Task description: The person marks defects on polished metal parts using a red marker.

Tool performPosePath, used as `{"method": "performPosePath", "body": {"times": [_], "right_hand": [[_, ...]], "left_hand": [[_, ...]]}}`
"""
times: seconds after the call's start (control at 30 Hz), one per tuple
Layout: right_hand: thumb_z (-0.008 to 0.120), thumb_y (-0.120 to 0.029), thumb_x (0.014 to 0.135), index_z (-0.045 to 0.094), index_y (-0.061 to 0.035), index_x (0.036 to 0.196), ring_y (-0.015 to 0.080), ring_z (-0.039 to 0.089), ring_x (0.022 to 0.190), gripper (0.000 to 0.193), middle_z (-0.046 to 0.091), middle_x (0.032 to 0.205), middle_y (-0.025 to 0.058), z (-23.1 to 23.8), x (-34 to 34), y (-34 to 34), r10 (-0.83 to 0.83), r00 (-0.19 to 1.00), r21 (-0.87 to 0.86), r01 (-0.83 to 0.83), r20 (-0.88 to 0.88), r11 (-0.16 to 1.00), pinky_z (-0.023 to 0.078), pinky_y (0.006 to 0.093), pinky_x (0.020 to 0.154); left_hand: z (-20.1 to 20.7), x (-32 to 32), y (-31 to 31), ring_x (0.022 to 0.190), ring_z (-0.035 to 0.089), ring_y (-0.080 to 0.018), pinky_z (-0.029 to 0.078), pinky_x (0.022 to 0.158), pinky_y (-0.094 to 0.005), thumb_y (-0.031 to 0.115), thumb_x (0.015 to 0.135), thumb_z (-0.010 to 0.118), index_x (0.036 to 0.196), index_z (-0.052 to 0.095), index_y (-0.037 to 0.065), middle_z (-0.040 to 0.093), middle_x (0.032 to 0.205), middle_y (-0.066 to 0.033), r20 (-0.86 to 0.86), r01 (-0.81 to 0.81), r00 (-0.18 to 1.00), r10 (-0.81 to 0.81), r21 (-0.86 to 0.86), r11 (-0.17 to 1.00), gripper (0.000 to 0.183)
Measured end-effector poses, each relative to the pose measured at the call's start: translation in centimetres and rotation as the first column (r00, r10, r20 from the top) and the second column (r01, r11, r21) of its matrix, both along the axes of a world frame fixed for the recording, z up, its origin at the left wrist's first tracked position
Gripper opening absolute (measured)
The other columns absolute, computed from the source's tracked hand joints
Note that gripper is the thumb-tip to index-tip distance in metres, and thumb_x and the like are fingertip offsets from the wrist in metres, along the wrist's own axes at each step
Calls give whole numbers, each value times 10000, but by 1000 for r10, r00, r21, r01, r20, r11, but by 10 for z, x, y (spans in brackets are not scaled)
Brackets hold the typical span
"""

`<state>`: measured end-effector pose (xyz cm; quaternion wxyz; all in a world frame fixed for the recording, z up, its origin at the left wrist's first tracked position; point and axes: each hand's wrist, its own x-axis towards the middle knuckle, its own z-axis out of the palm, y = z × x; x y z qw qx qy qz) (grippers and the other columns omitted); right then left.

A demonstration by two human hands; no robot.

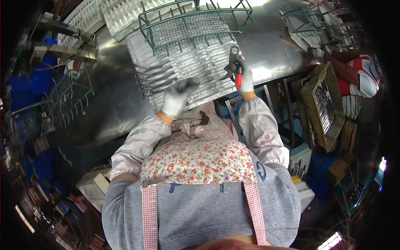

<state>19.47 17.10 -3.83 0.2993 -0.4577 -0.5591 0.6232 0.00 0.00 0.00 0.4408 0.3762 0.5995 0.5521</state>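
A white ridged tray lies in front of me on the metal table. Several dark, narrow metal pieces rest in a row along its left side. My left hand, in a white glove with darkened fingers, is over the tray's near part beside those pieces. Its fingers are curled together; what they hold, if anything, is hidden. At the tray's right edge my right hand, gloved too, is closed round a dark grey tool with a hole at its upper end and a red part lower down. Its exact kind is unclear.
A green wire rack stands across the tray's far part. More white ridged trays are stacked at the far left. Another wire rack is at left. On the right are a brown bin with shiny pieces, and another person.
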Motion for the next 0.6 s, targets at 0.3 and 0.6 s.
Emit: {"method": "performPosePath", "body": {"times": [0.3,0.6], "right_hand": [[634,-197,870,520,-28,1174,103,521,560,366,598,688,50,-6,-24,39,-273,959,7,275,-79,962,409,244,455],[656,-170,830,605,-29,1072,119,571,598,284,615,700,43,-34,-14,72,-306,932,46,303,194,952,426,253,493]], "left_hand": [[-54,13,74,638,643,-309,487,566,-373,400,821,637,818,648,-20,618,644,-200,-477,-33,872,-106,-275,961,421],[-72,41,145,514,627,-273,493,503,-365,371,875,558,777,635,2,600,555,-146,-384,-256,905,183,-150,955,390]]}}
